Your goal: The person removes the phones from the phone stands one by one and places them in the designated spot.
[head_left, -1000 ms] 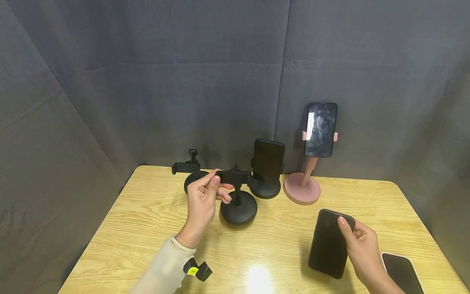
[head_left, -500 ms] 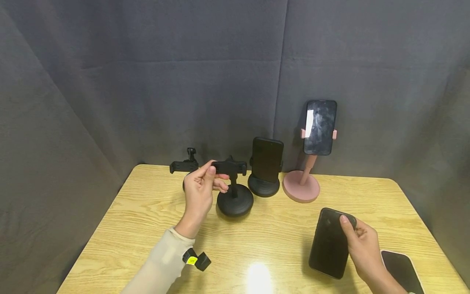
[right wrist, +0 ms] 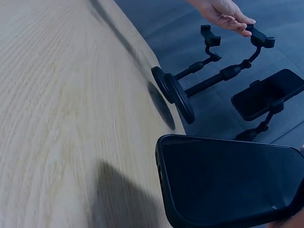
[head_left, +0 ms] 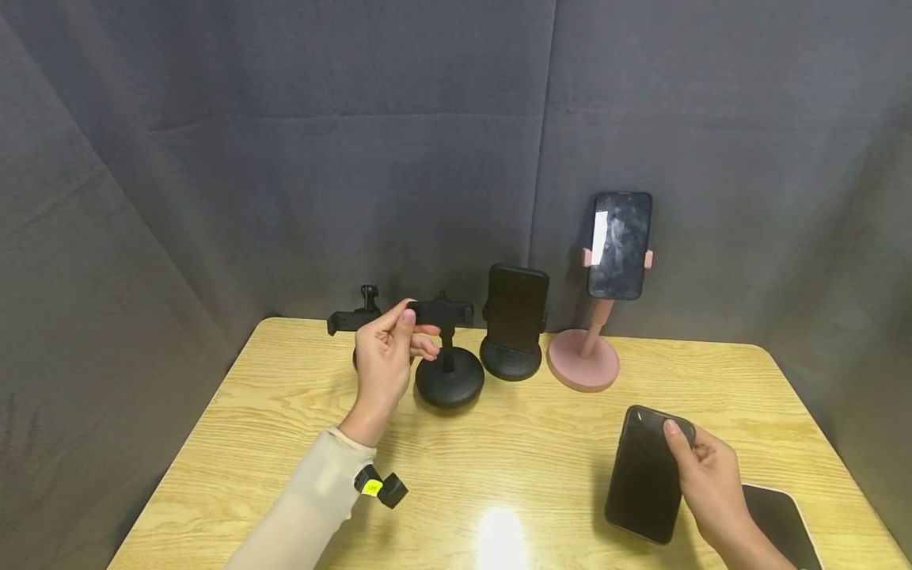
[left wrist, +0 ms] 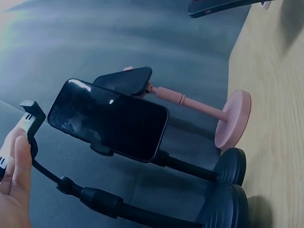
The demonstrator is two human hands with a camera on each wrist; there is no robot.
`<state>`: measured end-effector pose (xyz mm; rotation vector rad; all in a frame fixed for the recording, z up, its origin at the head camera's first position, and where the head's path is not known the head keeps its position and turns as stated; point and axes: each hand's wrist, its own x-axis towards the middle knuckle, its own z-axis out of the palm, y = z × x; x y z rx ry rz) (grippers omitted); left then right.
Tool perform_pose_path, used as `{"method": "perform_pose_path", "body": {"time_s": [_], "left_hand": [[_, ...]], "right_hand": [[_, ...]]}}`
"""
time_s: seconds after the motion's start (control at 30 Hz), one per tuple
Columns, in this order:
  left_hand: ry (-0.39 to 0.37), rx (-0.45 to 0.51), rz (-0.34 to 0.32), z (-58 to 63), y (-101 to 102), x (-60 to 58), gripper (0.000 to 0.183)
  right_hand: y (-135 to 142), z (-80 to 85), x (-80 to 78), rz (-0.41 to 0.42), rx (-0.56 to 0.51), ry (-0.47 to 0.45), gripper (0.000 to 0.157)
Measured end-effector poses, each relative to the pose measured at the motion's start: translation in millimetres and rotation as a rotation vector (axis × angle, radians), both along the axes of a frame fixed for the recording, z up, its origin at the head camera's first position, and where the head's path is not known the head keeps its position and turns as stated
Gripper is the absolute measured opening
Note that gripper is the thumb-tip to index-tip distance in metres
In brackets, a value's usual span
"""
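Note:
My left hand point(head_left: 385, 360) pinches the left end of the clamp point(head_left: 442, 313) on a black phone stand point(head_left: 449, 378). The clamp holds no phone. In the right wrist view, a dark shadow lies on the table beside the round base point(right wrist: 181, 98). My right hand point(head_left: 712, 483) grips a black smartphone point(head_left: 644, 475) by its upper right edge, thumb across the front. That phone is tilted above the table, with its shadow below. Up close in the right wrist view, the smartphone point(right wrist: 230, 178) fills the lower right.
Behind my left hand stands another black phone stand point(head_left: 349, 321). To the right, a third black stand point(head_left: 511, 364) and a pink stand point(head_left: 584, 362) each hold a phone. A white-edged phone point(head_left: 784, 522) lies at the front right. Grey curtain point(head_left: 399, 158) hangs behind the table.
My left hand has moved the black phone stand back and slightly left, toward the curtain. My right hand and its smartphone have shifted slightly right.

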<state>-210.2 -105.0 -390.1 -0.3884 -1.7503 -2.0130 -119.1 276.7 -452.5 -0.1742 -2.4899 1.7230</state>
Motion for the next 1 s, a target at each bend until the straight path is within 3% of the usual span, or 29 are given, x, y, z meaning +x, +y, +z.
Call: {"method": "perform_pose_path", "body": {"time_s": [0.23,0.47,1.0], "left_hand": [[-0.002,-0.023,0.006,-0.1,2,-11.2,0.041],[-0.015,-0.03,0.001,-2.0,3,-21.2,0.045],[-0.061,-0.045,0.025,-12.8,8,-30.3,0.04]], "right_hand": [[6,-2.5,2.6,0.024,-0.006,-0.002,0.04],[12,-3.5,3.7,0.007,0.06,-0.034,0.047],[17,-7.6,6.8,0.016,0.028,-0.039,0.047]]}}
